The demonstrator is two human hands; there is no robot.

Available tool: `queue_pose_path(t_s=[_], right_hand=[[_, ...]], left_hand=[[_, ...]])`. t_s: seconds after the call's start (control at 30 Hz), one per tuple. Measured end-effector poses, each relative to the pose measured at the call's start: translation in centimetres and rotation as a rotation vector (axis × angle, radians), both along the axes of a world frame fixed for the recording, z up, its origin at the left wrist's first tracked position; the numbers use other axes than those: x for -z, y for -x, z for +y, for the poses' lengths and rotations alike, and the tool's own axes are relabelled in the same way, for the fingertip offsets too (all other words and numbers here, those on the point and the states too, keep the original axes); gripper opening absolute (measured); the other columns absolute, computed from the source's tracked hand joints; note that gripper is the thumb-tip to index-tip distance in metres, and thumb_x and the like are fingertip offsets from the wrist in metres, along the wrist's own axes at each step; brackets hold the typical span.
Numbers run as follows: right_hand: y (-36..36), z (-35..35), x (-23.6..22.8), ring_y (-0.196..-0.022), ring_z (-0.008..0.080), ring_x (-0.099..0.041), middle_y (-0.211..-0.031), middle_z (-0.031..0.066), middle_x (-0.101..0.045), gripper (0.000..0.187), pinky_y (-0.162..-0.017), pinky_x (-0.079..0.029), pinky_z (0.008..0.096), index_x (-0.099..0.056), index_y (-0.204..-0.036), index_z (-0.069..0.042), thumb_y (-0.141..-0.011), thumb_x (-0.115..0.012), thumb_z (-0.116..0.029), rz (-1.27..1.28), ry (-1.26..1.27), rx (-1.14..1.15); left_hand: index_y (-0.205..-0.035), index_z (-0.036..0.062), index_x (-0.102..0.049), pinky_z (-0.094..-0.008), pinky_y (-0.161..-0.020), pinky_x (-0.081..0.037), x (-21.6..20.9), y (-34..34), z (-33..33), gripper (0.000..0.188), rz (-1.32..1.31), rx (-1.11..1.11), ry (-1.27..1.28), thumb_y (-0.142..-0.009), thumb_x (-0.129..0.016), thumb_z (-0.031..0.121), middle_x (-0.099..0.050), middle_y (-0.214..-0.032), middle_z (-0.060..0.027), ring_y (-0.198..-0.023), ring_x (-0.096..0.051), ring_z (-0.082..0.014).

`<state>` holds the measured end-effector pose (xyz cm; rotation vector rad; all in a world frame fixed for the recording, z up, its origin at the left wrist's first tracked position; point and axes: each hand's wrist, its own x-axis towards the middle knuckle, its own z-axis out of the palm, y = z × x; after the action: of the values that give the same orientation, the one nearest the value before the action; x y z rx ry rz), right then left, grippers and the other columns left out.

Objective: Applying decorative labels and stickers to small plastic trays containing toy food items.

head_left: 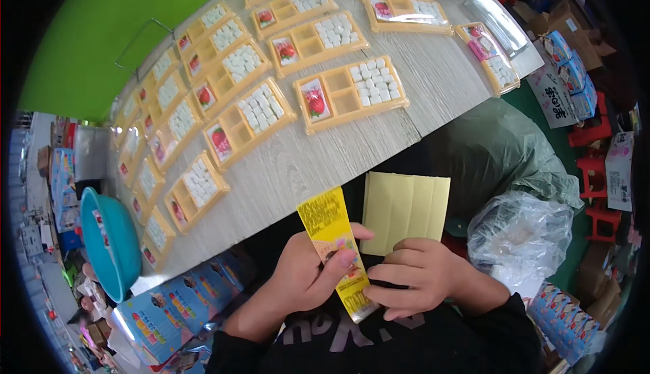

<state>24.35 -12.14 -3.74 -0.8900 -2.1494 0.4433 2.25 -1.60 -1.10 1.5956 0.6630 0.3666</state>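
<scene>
Okay so your left hand (305,274) has the yellow printed strip (323,213) gripped, thumb flat across the front and a fingertip poking out past its right edge. The strip's in front of your chest, leaning a bit, top end near the table (274,188) edge. Your right hand (423,272) is curled with fingertips at the strip's lower end, though I can't tell if they're really pinching it. Just above those knuckles there's a creased pale-yellow card (406,208); can't tell what's holding it. Up on the tabletop you've got rows of yellowish trays (343,91) with white pieces (374,82) and strawberry pictures (315,99).
</scene>
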Motion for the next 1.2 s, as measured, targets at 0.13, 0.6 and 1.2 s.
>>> queue_pose_path(t_s=[0.13,0.6,1.2], right_hand=[[1.0,2.2,1.0,-0.088,0.0163,-0.060,-0.122,0.0041,-0.061,0.037,-0.072,-0.053,0.0310,-0.066,-0.121,-0.018,-0.086,-0.076,-0.024,0.122,-0.325,0.195],[-1.5,7.6,-0.2,-0.084,0.0197,-0.065,-0.100,0.0054,-0.063,0.020,-0.069,-0.054,0.0317,-0.068,-0.097,-0.010,-0.079,-0.078,-0.012,0.112,-0.496,0.311],[-3.9,13.7,1.5,-0.119,0.0277,-0.066,-0.113,0.0155,-0.069,0.018,-0.109,-0.047,0.0458,-0.060,-0.093,-0.004,-0.083,-0.070,-0.014,-0.096,-0.079,0.469]], left_hand=[[-0.131,-0.0028,-0.061,-0.0272,-0.077,-0.050,-1.7,-1.3,1.6,0.033,-0.111,-0.081,0.113,-0.108,-0.049,0.017,-0.068,-0.094,-0.0051,-0.084,-0.060,-0.0091],[-0.136,-0.0034,-0.059,-0.0273,-0.090,-0.052,-3.6,-6.3,11.0,0.035,-0.016,-0.365,-0.114,-0.105,-0.052,0.011,-0.070,-0.120,-0.0091,-0.103,-0.065,-0.0112],[-0.126,-0.0048,-0.063,-0.0272,-0.089,-0.052,-1.2,-7.0,16.6,0.026,0.072,-0.485,-0.436,-0.101,-0.062,0.005,-0.070,-0.108,-0.0077,-0.098,-0.065,-0.0114]])
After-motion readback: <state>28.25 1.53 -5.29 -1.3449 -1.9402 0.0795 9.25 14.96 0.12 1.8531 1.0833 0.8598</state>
